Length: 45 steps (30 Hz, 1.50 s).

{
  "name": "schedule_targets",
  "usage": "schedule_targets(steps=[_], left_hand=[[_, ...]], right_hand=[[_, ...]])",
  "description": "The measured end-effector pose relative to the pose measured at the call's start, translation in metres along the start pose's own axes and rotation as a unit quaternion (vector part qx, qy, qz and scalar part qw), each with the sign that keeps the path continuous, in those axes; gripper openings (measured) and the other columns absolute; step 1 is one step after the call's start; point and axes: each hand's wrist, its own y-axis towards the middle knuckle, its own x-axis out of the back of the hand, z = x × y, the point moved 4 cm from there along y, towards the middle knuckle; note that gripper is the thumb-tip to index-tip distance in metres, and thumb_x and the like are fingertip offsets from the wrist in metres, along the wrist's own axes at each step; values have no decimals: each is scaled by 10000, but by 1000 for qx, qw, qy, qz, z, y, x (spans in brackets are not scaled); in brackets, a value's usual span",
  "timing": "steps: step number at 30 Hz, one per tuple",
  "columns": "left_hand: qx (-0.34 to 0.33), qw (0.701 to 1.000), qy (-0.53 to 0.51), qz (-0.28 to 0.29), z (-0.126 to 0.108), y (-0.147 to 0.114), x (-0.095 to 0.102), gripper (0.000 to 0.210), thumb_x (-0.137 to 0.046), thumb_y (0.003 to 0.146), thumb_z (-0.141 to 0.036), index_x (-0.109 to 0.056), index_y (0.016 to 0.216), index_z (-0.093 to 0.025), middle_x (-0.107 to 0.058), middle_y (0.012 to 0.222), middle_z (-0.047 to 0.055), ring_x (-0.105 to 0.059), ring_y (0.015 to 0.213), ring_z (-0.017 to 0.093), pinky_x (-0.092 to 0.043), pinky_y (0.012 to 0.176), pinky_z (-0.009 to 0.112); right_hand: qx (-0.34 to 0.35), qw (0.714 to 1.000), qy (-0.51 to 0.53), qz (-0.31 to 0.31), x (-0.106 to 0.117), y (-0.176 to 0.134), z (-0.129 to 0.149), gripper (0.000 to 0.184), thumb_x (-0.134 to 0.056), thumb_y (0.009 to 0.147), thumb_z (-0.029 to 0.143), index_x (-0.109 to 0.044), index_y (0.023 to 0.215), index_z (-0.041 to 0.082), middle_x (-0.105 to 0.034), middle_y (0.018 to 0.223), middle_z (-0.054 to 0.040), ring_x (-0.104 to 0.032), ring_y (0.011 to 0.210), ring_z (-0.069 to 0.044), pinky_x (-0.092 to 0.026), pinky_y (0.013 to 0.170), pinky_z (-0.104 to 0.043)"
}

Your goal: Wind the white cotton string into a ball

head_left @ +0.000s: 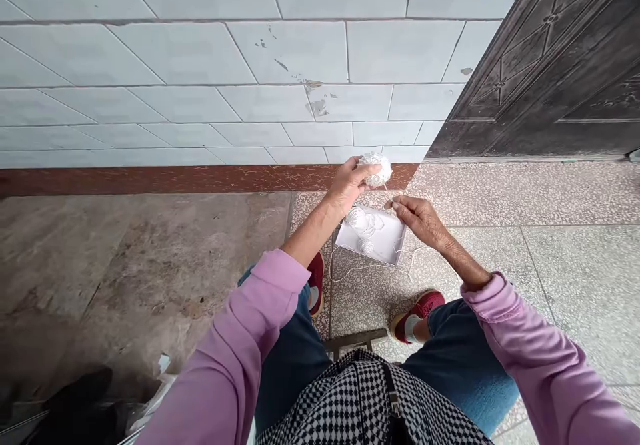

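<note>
The left hand (349, 185) is wrapped around a white ball of yarn (376, 168), holding it up above the far edge of the white tray (387, 245) that lies on the speckled floor (550, 258). The right hand (419, 218) hovers over the tray's right edge, fingertips pinched on the thin strand (388, 195) running up to the ball. More white yarn lies in the tray, and a loose thread trails on the floor just in front of it.
</note>
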Motion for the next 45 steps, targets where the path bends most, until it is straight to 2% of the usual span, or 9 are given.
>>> schedule_targets(steps=[5,10,15,19,25,30,35,38,45], left_hand=[[-73,982,171,-27,7,-3,-11,572,-939,555,-405,-625,999,-225,-730,970,14,-659,892,187,-520,776,324],[-47,958,269,84,13,-10,-22,517,-911,667,-496,-666,1011,-199,-698,910,36,-615,799,171,-465,685,306],[38,945,222,238,15,-29,-38,516,-841,784,-647,-711,992,-193,-681,908,58,-629,775,170,-493,626,297],[92,951,102,278,14,-38,-46,546,-925,716,-590,-712,1031,-198,-699,918,45,-650,784,154,-529,659,282],[96,966,-56,235,16,-34,-46,586,-1004,585,-396,-676,1036,-214,-738,974,54,-718,891,209,-616,812,366],[14,986,-87,138,4,-19,-32,597,-955,588,-371,-668,1084,-206,-747,1107,88,-721,1055,246,-611,910,393],[-71,996,52,2,-3,-5,-11,625,-947,541,-350,-580,1032,-228,-714,1015,36,-677,962,211,-563,834,367],[-115,975,189,-21,0,-3,-6,618,-912,483,-249,-529,968,-238,-643,900,-24,-589,806,150,-472,719,311],[39,953,208,215,7,-26,-23,517,-891,705,-489,-643,1062,-211,-713,954,39,-651,795,160,-498,675,309]], right_hand=[[65,991,-107,43,-3,-16,25,464,-511,1132,548,-706,889,204,-635,728,-14,-551,661,-160,-411,672,-321],[83,987,-104,-91,38,-14,31,533,-562,1093,670,-717,905,196,-681,786,-33,-554,692,-161,-429,679,-328],[66,981,-95,-155,66,-7,19,591,-670,993,757,-638,757,216,-501,660,16,-408,621,-136,-344,601,-318],[51,985,-56,-158,60,-3,13,560,-689,994,699,-568,717,228,-433,619,37,-353,584,-122,-296,561,-304],[24,986,-8,-165,36,3,6,403,-674,1018,594,-615,834,240,-504,650,25,-435,595,-137,-358,560,-300],[21,990,-43,-135,24,4,1,442,-590,1060,633,-668,908,225,-562,660,15,-483,576,-137,-399,589,-312],[46,997,-65,-4,1,-5,18,528,-560,1084,657,-693,864,196,-529,643,24,-456,595,-129,-363,591,-302],[57,998,-28,12,1,-9,32,547,-604,1063,691,-669,822,204,-501,639,33,-430,594,-122,-343,578,-299],[66,988,-6,-142,52,-1,29,599,-785,915,760,-598,705,231,-446,595,40,-360,567,-116,-285,530,-301]])
